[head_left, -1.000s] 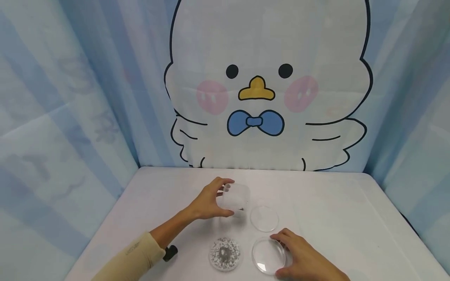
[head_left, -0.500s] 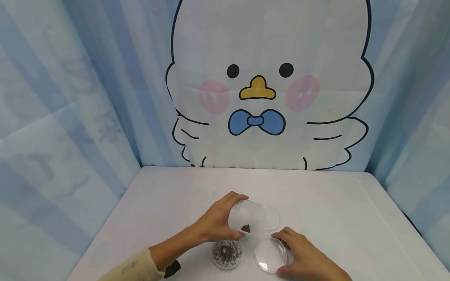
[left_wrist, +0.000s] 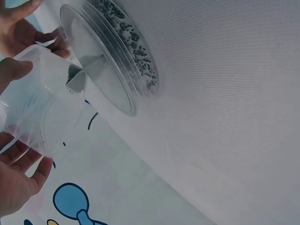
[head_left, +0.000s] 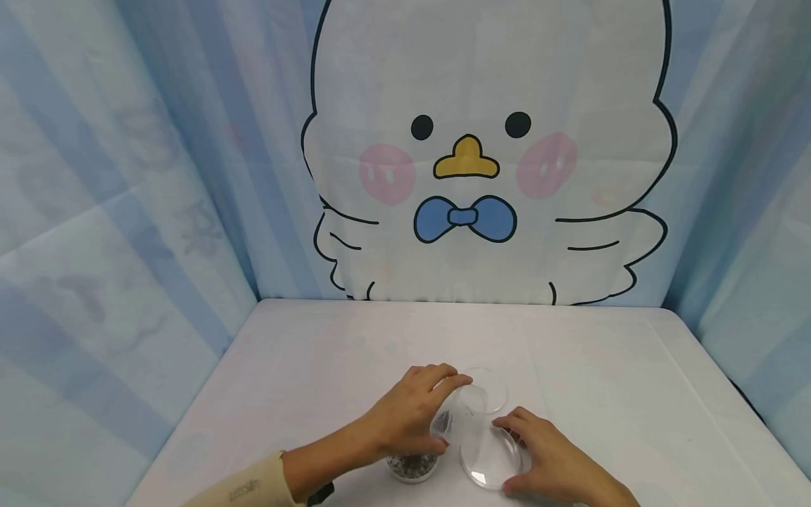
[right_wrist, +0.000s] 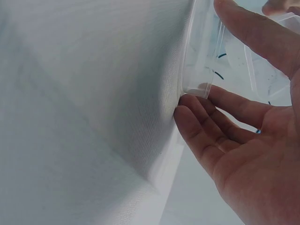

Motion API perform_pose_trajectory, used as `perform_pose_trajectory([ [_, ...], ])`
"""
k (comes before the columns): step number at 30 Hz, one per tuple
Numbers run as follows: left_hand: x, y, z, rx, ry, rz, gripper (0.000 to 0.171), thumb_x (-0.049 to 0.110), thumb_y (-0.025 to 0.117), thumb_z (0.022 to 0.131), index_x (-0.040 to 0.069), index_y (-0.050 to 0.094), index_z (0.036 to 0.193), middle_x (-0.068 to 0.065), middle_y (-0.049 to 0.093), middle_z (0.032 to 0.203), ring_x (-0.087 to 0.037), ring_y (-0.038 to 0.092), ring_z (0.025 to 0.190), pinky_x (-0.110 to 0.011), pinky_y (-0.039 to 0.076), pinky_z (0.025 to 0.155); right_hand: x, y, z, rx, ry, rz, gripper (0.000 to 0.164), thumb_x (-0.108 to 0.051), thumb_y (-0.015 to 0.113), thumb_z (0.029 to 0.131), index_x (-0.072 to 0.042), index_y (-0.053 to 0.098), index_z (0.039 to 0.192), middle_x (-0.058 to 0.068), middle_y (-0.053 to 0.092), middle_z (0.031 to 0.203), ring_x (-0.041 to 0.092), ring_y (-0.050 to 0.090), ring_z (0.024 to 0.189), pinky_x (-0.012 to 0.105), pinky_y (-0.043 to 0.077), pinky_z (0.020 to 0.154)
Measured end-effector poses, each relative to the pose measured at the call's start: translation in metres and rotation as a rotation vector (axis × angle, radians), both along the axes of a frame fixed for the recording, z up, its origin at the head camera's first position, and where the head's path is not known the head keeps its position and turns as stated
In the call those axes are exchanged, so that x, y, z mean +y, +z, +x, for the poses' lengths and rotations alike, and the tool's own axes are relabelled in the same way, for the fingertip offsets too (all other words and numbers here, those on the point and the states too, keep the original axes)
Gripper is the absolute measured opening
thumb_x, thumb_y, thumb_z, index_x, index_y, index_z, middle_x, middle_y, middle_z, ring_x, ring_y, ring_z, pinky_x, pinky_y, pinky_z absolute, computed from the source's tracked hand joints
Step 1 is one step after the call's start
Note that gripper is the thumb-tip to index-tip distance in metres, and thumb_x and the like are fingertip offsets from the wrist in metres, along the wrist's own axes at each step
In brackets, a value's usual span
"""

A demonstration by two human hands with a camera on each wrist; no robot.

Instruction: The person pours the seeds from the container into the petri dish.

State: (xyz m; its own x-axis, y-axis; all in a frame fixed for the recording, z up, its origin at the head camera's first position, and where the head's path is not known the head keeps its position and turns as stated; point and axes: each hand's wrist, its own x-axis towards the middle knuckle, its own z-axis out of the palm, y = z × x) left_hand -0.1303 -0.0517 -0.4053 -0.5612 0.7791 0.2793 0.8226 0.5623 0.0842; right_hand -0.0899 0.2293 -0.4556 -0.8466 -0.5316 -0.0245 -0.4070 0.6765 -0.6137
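Note:
My left hand [head_left: 412, 415] grips a clear plastic box [left_wrist: 54, 101] by opposite sides, tilted above the table. Dark grains [left_wrist: 74, 78] gather in the box's lower corner, over an open clear petri dish [head_left: 488, 468]. My right hand [head_left: 554, 458] holds this dish at its right side, thumb at the near rim and fingers at the far rim. The dish stands flat, and I cannot tell whether any grains are in it. Left of it sits a round dish with dark speckled grains [head_left: 413, 467], partly hidden by my left hand.
A clear round lid or dish [head_left: 499, 398] lies behind the held petri dish, partly seen through the box. The white tabletop [head_left: 633, 394] reaches back to a cloth backdrop [head_left: 469, 267] with a cartoon bird. Pale blue curtains [head_left: 127, 246] hang at both sides.
My left hand has brought the box nearer and to the right, tilting it over the petri dish. Its grains have slid into the lower corner. My right hand stays at the dish.

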Motion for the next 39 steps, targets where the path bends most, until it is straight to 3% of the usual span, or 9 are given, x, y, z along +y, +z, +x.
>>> perform_pose_trajectory([
  [11,0.016,0.003,0.008,0.266,-0.064,-0.122,0.098,0.049,0.097,0.063,0.019,0.052,0.145,0.005,0.058,0.133,-0.013,0.058,0.124,-0.034,0.049,0.103,0.0,-0.003,0.0,0.05,0.007,0.003,0.081,-0.046,0.094,0.07,-0.006,0.063,0.133,-0.004,0.06,0.118,0.009,0.06,0.1,0.029,0.055,0.085],
  [24,0.029,0.0,0.011,0.461,-0.102,-0.246,0.101,0.058,0.097,0.06,0.023,0.053,0.144,0.007,0.056,0.135,-0.01,0.055,0.12,-0.031,0.045,0.105,0.0,0.0,0.002,0.055,-0.002,-0.005,0.081,-0.045,0.095,0.069,-0.005,0.064,0.132,-0.004,0.06,0.116,0.011,0.06,0.098,0.029,0.054,0.083],
  [32,0.035,-0.003,0.013,0.557,-0.136,-0.244,0.059,0.032,0.078,0.086,0.025,0.056,0.14,0.009,0.057,0.13,-0.009,0.054,0.112,-0.032,0.047,0.105,0.001,-0.004,0.001,0.118,0.018,-0.034,0.077,-0.042,0.096,0.067,-0.005,0.065,0.127,-0.005,0.06,0.114,0.009,0.06,0.097,0.029,0.054,0.083],
  [39,0.037,-0.003,0.015,0.609,-0.145,-0.255,0.058,0.034,0.079,0.086,0.025,0.057,0.14,0.01,0.056,0.13,-0.009,0.054,0.113,-0.032,0.046,0.106,0.001,-0.003,0.0,0.121,0.023,-0.05,0.084,-0.045,0.095,0.067,-0.009,0.062,0.135,-0.008,0.06,0.112,0.006,0.058,0.096,0.029,0.053,0.082],
])
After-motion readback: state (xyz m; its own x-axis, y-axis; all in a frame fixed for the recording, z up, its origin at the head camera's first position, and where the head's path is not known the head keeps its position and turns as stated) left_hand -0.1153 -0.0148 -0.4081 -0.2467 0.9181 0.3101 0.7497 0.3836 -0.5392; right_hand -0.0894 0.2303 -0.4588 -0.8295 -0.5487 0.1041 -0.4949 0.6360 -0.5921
